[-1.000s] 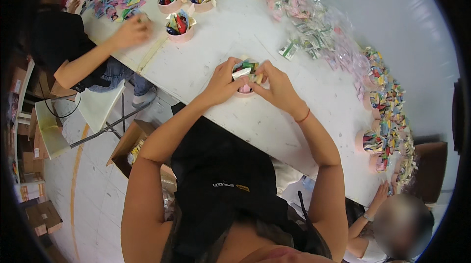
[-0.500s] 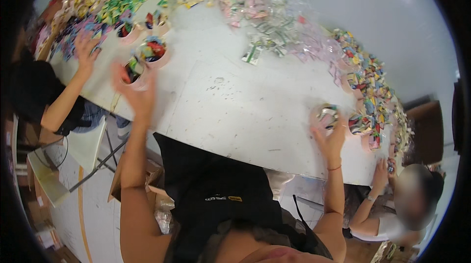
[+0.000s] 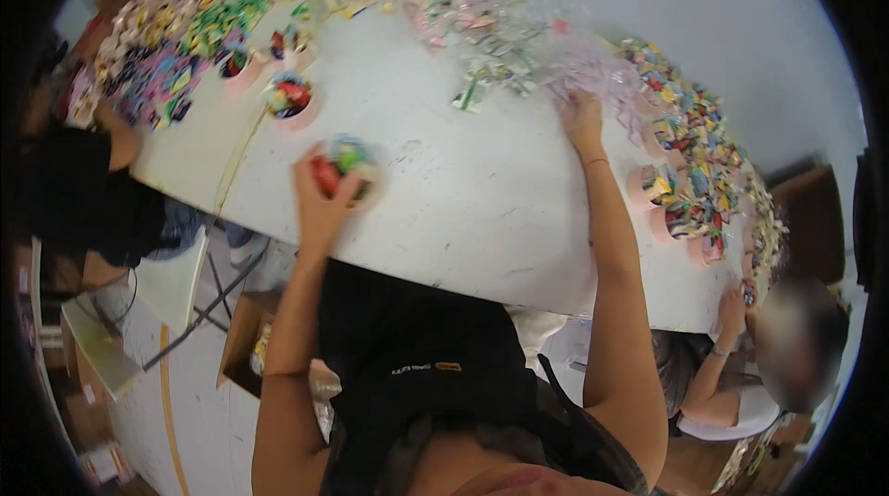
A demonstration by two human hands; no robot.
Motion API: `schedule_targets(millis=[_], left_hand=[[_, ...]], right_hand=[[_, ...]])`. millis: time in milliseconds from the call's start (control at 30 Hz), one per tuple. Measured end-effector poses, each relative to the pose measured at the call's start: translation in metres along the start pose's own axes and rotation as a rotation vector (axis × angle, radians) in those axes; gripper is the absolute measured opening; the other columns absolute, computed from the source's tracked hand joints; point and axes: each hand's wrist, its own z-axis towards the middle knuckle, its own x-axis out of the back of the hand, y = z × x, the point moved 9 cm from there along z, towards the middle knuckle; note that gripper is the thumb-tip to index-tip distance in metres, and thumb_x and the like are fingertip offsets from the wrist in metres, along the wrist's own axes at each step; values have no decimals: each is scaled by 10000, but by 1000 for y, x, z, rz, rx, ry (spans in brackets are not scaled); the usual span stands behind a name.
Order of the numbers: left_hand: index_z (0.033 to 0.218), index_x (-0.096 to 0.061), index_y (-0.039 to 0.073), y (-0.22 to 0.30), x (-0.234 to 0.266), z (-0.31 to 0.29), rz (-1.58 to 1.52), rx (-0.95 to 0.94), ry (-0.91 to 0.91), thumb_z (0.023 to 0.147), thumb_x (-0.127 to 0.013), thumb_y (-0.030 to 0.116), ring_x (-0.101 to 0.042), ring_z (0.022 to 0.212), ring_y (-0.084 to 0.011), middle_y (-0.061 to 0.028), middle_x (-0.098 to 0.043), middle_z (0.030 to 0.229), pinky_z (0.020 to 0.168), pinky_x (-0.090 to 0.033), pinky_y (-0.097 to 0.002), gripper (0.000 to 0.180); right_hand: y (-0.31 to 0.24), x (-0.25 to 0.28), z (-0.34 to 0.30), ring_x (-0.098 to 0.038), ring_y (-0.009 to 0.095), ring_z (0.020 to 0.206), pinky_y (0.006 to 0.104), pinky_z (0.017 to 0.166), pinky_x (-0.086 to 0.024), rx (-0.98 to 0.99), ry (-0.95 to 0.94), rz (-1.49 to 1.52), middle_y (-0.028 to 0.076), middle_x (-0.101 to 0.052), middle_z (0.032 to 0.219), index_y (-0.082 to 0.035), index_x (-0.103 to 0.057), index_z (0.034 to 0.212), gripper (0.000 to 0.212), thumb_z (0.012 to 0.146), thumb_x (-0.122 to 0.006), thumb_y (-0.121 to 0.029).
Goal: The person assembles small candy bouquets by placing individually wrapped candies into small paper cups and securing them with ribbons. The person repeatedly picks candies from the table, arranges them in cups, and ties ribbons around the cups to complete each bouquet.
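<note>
My left hand (image 3: 319, 204) is closed around a small round pink tub (image 3: 361, 190), held over the near left of the white table. Small red, green and blue packets (image 3: 341, 163) fill the tub and are blurred by motion. Stretched far forward, my right hand (image 3: 582, 121) touches the edge of a pile of clear and lilac packets (image 3: 593, 75). Its fingertips are among the packets, so their grip cannot be made out. Right of my right forearm stands a filled pink tub (image 3: 641, 188) with yellowish packets on top.
More filled pink tubs (image 3: 294, 116) stand at the left. Green packets (image 3: 227, 24), purple packets (image 3: 153, 84) and pink packets (image 3: 449, 10) are heaped along the far side. Mixed packets (image 3: 690, 116) line the right. One co-worker (image 3: 83, 181) sits left, another (image 3: 732, 376) right.
My left hand has brought its tub rightward and nearer. My right hand has let go of a tub at the right and moved forward to the lilac packets. The left co-worker's hand has drawn back.
</note>
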Motion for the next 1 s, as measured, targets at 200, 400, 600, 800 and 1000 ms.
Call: schedule_targets(millis=[200, 400, 600, 800, 1000], left_hand=[[1528, -280, 59, 77, -42, -43, -25, -65, -459, 682, -896, 221, -421, 1310, -336, -206, -383, 1461, 1070, -402, -433, 1059], [1446, -394, 27, 72, -92, -26, -341, 85, -689, 692, -882, 262, -545, 1183, -375, -219, -548, 1326, 1024, -437, -446, 929], [1222, -544, 0, 53, -108, -21, -109, 80, -498, 689, -871, 224, -571, 1014, -356, -207, -600, 1031, 881, -472, -411, 665], [1164, -524, -4, 38, -90, -15, -150, 72, -283, 794, -801, 204, -570, 950, -335, -201, -579, 997, 839, -470, -400, 507], [1142, -499, -21, 53, -82, -20, -323, 49, -420, 838, -776, 226, -575, 948, -319, -201, -594, 1018, 834, -468, -396, 480]], right_hand=[[-19, 39, -39, -618, 418, 880, 459, 798, -503, -59, -176, -145, 228, -659, 909, 44, -606, 958, 165, 924, -526, -96], [-134, 122, -123, -572, 48, 725, 197, 582, -455, -434, -390, 760, 4, -623, 806, -20, -648, 995, 93, 991, -571, -71], [-262, 88, -106, -572, 141, 688, 278, 610, -476, -128, -581, 837, 78, -620, 813, -41, -701, 1058, 163, 896, -692, -29], [-304, 55, -82, -595, 277, 731, 360, 627, -493, 260, -359, 674, 109, -611, 817, -62, -700, 1047, 184, 863, -711, -53], [-309, 36, -78, -586, 288, 809, 379, 728, -503, 353, -559, 650, 113, -627, 904, -64, -687, 1094, 231, 870, -653, -20]])
